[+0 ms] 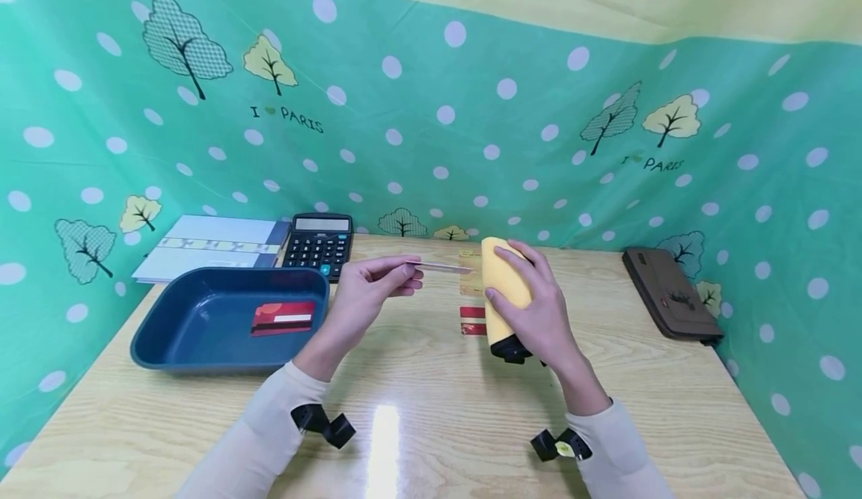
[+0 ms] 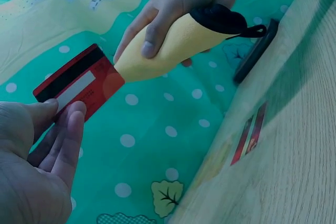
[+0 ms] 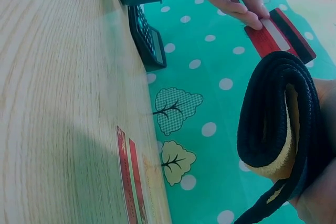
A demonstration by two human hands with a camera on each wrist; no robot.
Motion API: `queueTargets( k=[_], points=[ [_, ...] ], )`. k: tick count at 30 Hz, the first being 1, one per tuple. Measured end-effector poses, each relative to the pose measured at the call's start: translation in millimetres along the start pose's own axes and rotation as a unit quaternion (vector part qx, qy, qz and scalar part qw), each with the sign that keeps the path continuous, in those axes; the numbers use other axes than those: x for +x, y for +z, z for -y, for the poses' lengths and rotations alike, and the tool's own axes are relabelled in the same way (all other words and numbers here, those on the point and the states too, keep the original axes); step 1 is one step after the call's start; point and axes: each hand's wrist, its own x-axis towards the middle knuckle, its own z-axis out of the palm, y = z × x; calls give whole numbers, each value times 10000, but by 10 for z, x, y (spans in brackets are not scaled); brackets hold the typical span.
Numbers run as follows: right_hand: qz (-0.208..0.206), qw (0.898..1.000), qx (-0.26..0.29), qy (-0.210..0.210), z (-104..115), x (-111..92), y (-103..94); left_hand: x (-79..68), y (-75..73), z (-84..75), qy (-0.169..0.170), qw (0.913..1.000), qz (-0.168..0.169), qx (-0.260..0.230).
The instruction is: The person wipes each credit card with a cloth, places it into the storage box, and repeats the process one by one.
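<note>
My left hand (image 1: 367, 289) pinches a red bank card (image 2: 79, 85) by one end, between thumb and fingers. A black stripe and a white strip show on the card's face, and in the head view it is seen edge-on. My right hand (image 1: 542, 316) grips a folded yellow cloth (image 1: 505, 282) with black edging and a loop (image 2: 254, 31). The card's far end meets the cloth in the left wrist view; whether they touch, I cannot tell. Below lie a yellow card (image 1: 469, 282) and a red-and-white card (image 1: 473, 319), both partly covered by the cloth in the head view.
At the left, a blue tray (image 1: 195, 327) holds another red bank card (image 1: 286, 318). Behind it are a calculator (image 1: 319, 243) and a pale folder (image 1: 209, 241). A brown zipped case (image 1: 673, 297) lies at the right. A green dotted curtain (image 1: 431, 125) hangs behind the table (image 1: 431, 409).
</note>
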Motion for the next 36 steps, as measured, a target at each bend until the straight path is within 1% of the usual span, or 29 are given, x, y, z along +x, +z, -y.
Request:
queueTargets(
  k=[3,10,13,16,20,21,23,26,29,33,36],
  points=[
    [-7,10000,-11,1,-3,-5,7,-5,0,-9,-68,9999,-87,-23],
    [-10,10000,16,-14,1,-4,11,-10,1,-19,-257,9980,-489,292],
    [-18,10000,33,-26,1,-2,8,-11,3,-18,-307,9955,-714,547],
    [-14,10000,44,-46,0,2,5,-10,7,-19,-334,9911,-928,895],
    [-16,10000,63,-29,0,3,2,-9,9,-21,-343,9868,-1036,1197],
    [-17,10000,67,-16,0,2,1,-8,10,-22,-337,9868,-1036,1195],
    [-13,10000,83,6,1,0,1,-3,11,-15,-336,9893,-988,1021],
    [-6,9999,102,17,2,0,-1,10,17,-1,-306,9938,-914,557],
    [-6,9999,110,10,5,0,-2,20,23,9,-293,9955,-889,160],
    [-12,9999,130,1,10,0,-5,17,25,3,-309,9948,-967,101],
    [-5,9999,162,0,11,0,-6,11,27,-5,-318,9949,-956,93]
  ],
)
